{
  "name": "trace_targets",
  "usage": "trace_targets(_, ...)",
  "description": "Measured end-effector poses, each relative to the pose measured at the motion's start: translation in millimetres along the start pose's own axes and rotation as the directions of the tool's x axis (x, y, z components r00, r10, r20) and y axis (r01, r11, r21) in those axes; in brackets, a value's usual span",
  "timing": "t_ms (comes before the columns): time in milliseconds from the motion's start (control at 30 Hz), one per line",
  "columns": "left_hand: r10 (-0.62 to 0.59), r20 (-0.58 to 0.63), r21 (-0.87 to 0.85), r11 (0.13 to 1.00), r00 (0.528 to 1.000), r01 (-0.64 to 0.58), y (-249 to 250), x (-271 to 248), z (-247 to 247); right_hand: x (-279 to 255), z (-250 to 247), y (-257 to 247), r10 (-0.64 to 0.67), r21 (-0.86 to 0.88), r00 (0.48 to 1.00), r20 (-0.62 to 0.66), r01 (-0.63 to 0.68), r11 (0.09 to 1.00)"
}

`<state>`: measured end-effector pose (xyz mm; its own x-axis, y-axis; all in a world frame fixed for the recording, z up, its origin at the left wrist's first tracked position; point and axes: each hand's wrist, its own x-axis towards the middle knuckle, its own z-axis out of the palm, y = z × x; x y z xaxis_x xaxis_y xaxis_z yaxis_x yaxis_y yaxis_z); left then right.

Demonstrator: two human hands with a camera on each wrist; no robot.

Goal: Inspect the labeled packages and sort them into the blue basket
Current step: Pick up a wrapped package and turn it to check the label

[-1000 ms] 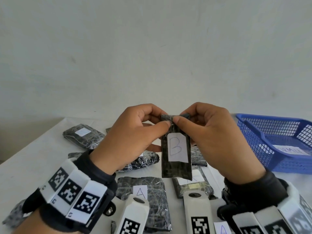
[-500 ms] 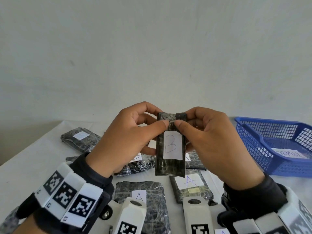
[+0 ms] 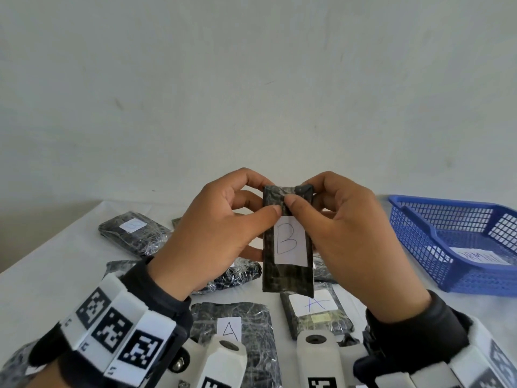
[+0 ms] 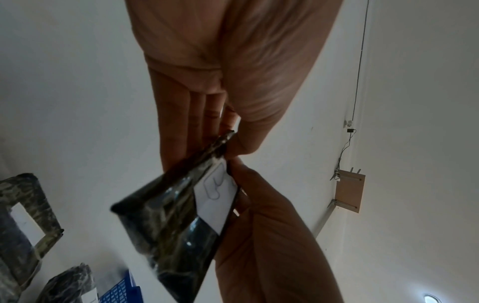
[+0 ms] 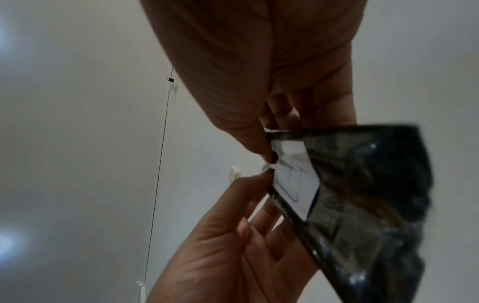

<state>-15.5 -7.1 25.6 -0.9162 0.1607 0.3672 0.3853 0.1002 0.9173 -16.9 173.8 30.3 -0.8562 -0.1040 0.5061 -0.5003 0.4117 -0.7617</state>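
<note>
A dark wrapped package [image 3: 288, 278] with a white label marked B hangs upright in the air over the table. My left hand [image 3: 223, 228] pinches its top left corner, and my right hand [image 3: 344, 228] pinches its top right corner. The same B package [image 4: 178, 231] shows from below in the left wrist view, and as the dark B package [image 5: 362, 205] in the right wrist view. The blue basket [image 3: 458, 273] stands at the right of the table with a labelled paper inside.
On the white table [image 3: 42, 275] lie several more dark packages: one marked A [image 3: 232, 326] near me, another A package [image 3: 316, 312] under the held one, an unreadable one [image 3: 134, 233] at the far left. A bare wall rises behind.
Both hands raised the B package slightly and turned it more squarely toward me. The A label beneath it has come into view.
</note>
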Motion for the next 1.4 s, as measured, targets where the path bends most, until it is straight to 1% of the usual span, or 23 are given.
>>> trace_targets(67, 0.006, -0.003, 0.01, 1.0, 1.0, -0.006, 1.1, -0.4, 0.0, -0.2, -1.9, 0.2, 0.02, 0.009, 1.0, 0.018, -0.02, 1.0)
trace_targets(167, -0.014, 0.002, 0.01, 1.0, 1.0, 0.014, 2.1, -0.7, 1.0, 0.4, -3.7, 1.0, 0.019, 0.0, 1.0, 0.012, -0.019, 1.0)
trace_targets(300, -0.009, -0.044, 0.011, 1.0, 0.999, 0.01, 1.4, 0.5, -1.0, 0.1, -4.6, -1.1, 0.064, -0.014, 0.994, 0.09, -0.062, 0.998)
trace_targets(433, -0.032, -0.02, 0.008, 0.999, 0.999, 0.032, 3.0, 0.7, -2.9, 1.4, -5.4, 1.8, 0.04, -0.032, 0.998, 0.053, -0.038, 0.999)
trace_targets(567, -0.024, -0.006, 0.027, 0.999, 1.0, 0.024, 3.6, 1.2, -3.0, -0.3, -4.0, -1.6, 0.049, -0.009, 0.997, 0.06, -0.048, 0.999)
trace_targets(633, -0.037, 0.014, 0.025, 0.999, 0.999, 0.037, 4.2, 0.0, -2.1, -0.3, -3.6, 0.3, 0.027, -0.003, 0.999, 0.027, -0.027, 1.0)
trace_targets(700, -0.024, 0.023, 0.036, 0.999, 0.999, 0.024, 4.9, -0.6, -1.2, 0.2, -3.9, 1.9, 0.024, 0.005, 1.0, 0.003, -0.024, 1.0)
trace_targets(800, 0.031, 0.008, 0.053, 0.998, 1.0, -0.031, 6.6, -2.3, -0.3, -0.8, -5.2, -0.9, 0.027, 0.022, 1.0, 0.013, -0.027, 0.999)
trace_targets(900, 0.04, 0.015, 0.049, 0.998, 0.999, -0.04, 7.5, -3.3, 1.9, -2.2, -8.4, -4.5, 0.016, 0.017, 1.0, 0.01, -0.016, 1.0)
trace_targets(967, 0.045, 0.015, 0.051, 0.998, 0.999, -0.046, 7.7, -2.9, 2.2, -2.3, -10.4, -5.4, 0.034, 0.023, 0.999, 0.018, -0.034, 0.999)
trace_targets(1133, -0.002, 0.057, 0.039, 0.999, 0.998, 0.0, 6.4, -2.2, 1.4, -1.5, -12.2, -3.7, 0.041, 0.016, 0.999, 0.026, -0.041, 0.999)
trace_targets(1267, -0.012, 0.047, 0.038, 0.999, 0.999, 0.01, 5.3, -1.8, -0.7, -1.7, -11.9, -4.6, 0.074, 0.017, 0.992, 0.105, -0.076, 0.997)
trace_targets(1400, -0.021, 0.057, 0.037, 0.999, 0.998, 0.019, 6.1, -2.6, -0.2, -0.8, -12.6, -6.0, 0.081, 0.055, 0.995, 0.061, -0.084, 0.995)
